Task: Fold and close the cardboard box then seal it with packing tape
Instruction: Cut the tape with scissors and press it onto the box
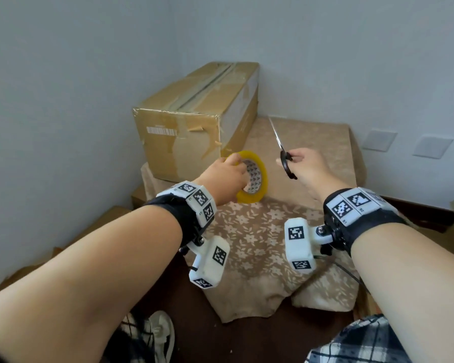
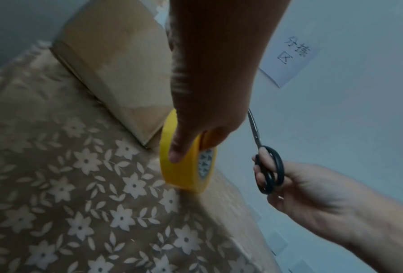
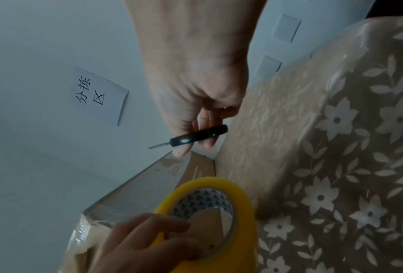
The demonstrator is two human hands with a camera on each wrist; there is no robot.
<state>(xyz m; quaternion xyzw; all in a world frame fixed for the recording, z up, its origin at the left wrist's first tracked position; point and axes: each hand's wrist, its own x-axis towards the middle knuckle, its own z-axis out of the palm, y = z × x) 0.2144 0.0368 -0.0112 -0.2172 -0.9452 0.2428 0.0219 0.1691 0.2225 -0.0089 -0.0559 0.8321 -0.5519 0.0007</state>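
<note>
Our left hand [image 1: 224,176] grips the tape roll [image 1: 254,179] just near of the closed box [image 1: 194,121], right hand [image 1: 308,167] clasping shut scissors [image 1: 282,150].

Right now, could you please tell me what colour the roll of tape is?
Yellow: the roll of tape, held in the left hand, shows best in the head view.

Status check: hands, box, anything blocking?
Left hand grips yellow packing tape roll. Right hand holds black-handled scissors. Brown cardboard box closed; nothing blocking.
</note>
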